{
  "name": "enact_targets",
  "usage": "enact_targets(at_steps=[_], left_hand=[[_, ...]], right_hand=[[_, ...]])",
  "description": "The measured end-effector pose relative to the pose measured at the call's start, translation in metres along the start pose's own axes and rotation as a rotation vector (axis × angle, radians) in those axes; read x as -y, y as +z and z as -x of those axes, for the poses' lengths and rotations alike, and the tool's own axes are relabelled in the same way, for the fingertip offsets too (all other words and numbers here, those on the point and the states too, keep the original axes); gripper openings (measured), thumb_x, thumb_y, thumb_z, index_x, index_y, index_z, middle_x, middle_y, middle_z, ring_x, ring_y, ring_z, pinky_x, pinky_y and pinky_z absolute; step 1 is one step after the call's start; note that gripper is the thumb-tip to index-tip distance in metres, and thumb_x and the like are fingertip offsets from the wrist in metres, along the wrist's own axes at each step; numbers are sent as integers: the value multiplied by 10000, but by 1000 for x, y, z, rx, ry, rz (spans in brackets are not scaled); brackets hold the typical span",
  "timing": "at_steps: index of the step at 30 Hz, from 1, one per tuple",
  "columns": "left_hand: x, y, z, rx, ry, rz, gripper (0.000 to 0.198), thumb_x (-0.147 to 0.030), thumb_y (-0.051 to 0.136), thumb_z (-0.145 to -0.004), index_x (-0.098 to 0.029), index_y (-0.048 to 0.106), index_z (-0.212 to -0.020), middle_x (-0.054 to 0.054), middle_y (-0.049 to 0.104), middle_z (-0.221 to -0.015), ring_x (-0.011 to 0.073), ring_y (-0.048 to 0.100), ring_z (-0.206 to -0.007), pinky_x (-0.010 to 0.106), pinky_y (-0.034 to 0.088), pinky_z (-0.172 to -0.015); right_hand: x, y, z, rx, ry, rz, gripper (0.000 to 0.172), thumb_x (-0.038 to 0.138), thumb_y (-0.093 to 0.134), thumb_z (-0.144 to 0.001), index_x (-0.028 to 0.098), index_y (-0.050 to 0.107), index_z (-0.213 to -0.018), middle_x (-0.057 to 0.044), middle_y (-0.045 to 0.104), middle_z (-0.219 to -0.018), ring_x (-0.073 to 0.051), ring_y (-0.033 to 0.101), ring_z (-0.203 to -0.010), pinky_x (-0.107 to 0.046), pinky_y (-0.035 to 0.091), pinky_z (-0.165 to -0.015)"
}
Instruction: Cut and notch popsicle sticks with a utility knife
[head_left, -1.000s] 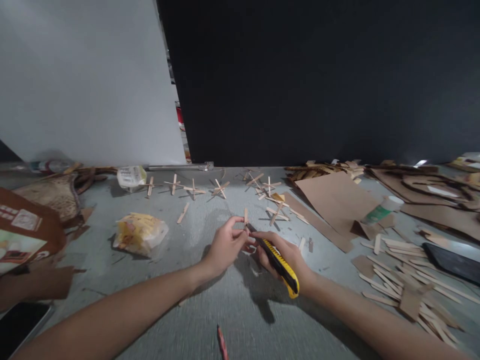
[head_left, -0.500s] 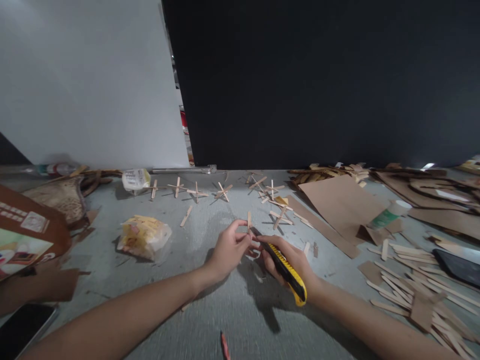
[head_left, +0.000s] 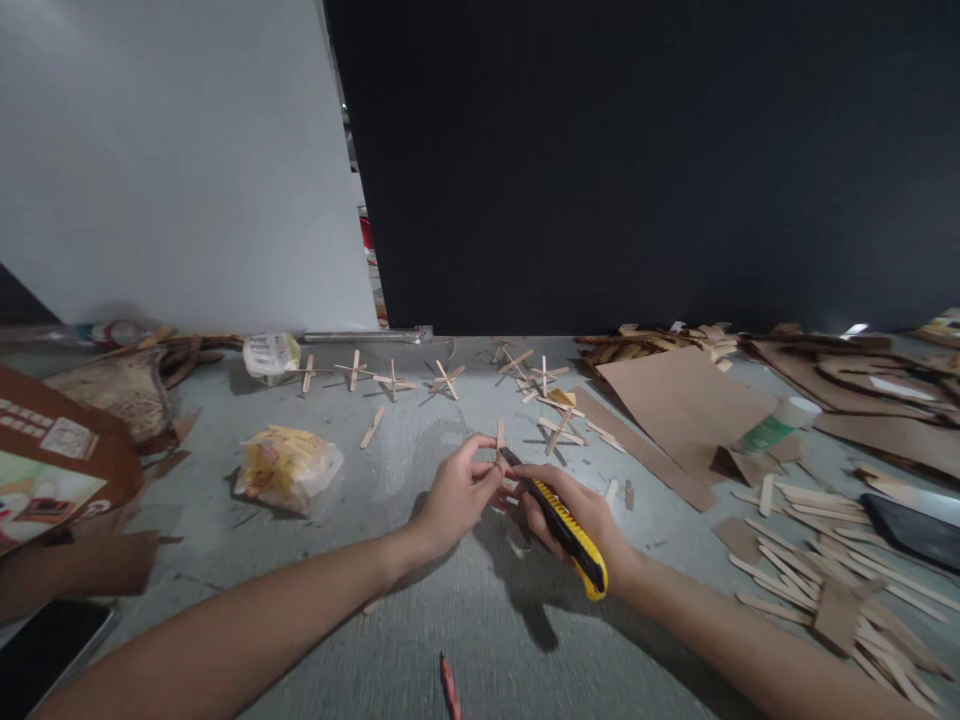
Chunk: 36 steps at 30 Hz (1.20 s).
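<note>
My left hand (head_left: 455, 495) pinches a short wooden craft stick (head_left: 499, 435) that stands upright between its fingertips. Right beside it, my right hand (head_left: 576, 520) grips a yellow and black utility knife (head_left: 564, 528), the blade end touching the lower part of the stick. Both hands hover just above the grey table (head_left: 420, 620) near its middle.
Several crossed stick pieces (head_left: 392, 380) lie along the back. A yellow wrapper (head_left: 289, 466) lies left of my hands. Brown cardboard sheets (head_left: 679, 400), a green glue bottle (head_left: 776, 425) and several loose sticks (head_left: 817, 565) fill the right side. A red pencil (head_left: 448, 688) lies near the front edge.
Both hands stay together on the stick and knife; they shifted slightly, and the view drifted a little.
</note>
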<state>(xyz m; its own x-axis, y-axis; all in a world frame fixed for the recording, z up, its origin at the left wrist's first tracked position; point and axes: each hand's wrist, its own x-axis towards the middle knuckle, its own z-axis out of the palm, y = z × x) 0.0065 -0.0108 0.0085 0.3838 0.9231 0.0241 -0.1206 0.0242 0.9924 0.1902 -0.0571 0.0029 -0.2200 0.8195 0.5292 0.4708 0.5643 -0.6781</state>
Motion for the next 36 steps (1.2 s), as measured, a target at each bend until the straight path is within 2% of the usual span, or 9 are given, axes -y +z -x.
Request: enact_targets(at_steps=[7, 10, 14, 21, 25, 30, 36], left_hand=[[0, -1, 0, 19, 18, 24, 514, -580, 789, -850, -205, 567, -1121, 29, 765, -765, 232, 783, -714, 323, 626, -662], [0, -3, -2, 40, 30, 47, 541, -588, 803, -844, -200, 560, -1132, 37, 776, -775, 230, 787, -730, 320, 626, -673], [-1, -6, -5, 81, 37, 88, 589, -614, 833, -813, -196, 562, -1128, 62, 792, -804, 245, 794, -740, 318, 617, -651], [-3, -7, -7, 86, 32, 112, 631, -627, 846, -800, -188, 564, -1156, 68, 795, -819, 233, 780, -701, 312, 602, -632], [-1, -8, -7, 68, 30, 125, 651, -620, 852, -798, -182, 558, -1178, 70, 796, -841, 224, 778, -682, 307, 604, -626], [0, -10, -8, 41, 0, 135, 672, -629, 862, -781, -172, 555, -1167, 34, 761, -785, 208, 753, -595, 306, 601, -585], [-1, -10, -8, 36, -9, 128, 674, -616, 872, -768, -178, 543, -1161, 41, 770, -802, 199, 745, -589, 308, 600, -592]], right_hand=[[-6, 1, 2, -28, -79, -25, 257, 269, 548, -1035, 306, 632, -1275, -39, 798, -1015, -208, 790, -803, -337, 652, -714], [-7, -2, 1, -13, -29, -41, 232, 308, 549, -1044, 263, 636, -1255, -62, 799, -976, -215, 789, -792, -337, 642, -718], [-13, -6, -2, -40, 32, -102, 253, 412, 555, -1060, 249, 648, -1229, -43, 774, -892, -219, 771, -787, -351, 627, -733], [-17, -4, -6, -35, 114, -252, 302, 490, 584, -1056, 268, 655, -1248, -47, 758, -942, -210, 744, -794, -352, 609, -728], [-12, -6, -7, -43, 111, -346, 302, 502, 610, -1045, 273, 656, -1236, -39, 745, -934, -190, 721, -747, -332, 600, -692], [-10, -5, -8, -166, 38, -503, 320, 503, 588, -1056, 274, 595, -1279, -47, 738, -974, -183, 702, -714, -341, 594, -662], [-13, -1, -10, -179, 110, -401, 300, 495, 607, -1044, 257, 631, -1225, -38, 748, -947, -167, 708, -699, -317, 599, -663]])
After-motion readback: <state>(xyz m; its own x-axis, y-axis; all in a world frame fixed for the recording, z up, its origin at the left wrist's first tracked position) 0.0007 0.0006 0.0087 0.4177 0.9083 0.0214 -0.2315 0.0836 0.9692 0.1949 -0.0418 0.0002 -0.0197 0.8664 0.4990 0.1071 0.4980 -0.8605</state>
